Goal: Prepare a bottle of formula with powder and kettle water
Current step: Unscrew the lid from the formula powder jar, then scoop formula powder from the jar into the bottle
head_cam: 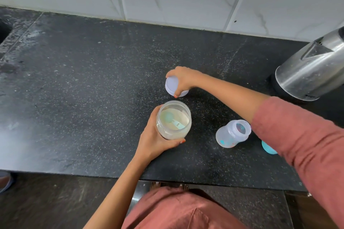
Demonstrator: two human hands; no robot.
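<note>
Behind right sleeve (297, 135), glimpsed sliver of teal cap (268, 148). Gripped powder jar (174, 120) with left hand (154, 141) near front edge of worktop (74, 98), bottle (232, 133) just right; clutched lid (171, 85) with right hand (184, 78). Saw kettle (312, 72) cropped rightward.

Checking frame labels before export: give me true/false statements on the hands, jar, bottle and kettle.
1. The left hand grips the powder jar. True.
2. The lid sits on the jar. False: the right hand holds it apart from the jar.
3. A scoop lies inside the jar. True.
4. The baby bottle is capped. False: its mouth is open.
5. The right hand holds the kettle. False: the kettle stands untouched at the right of the counter.
</note>
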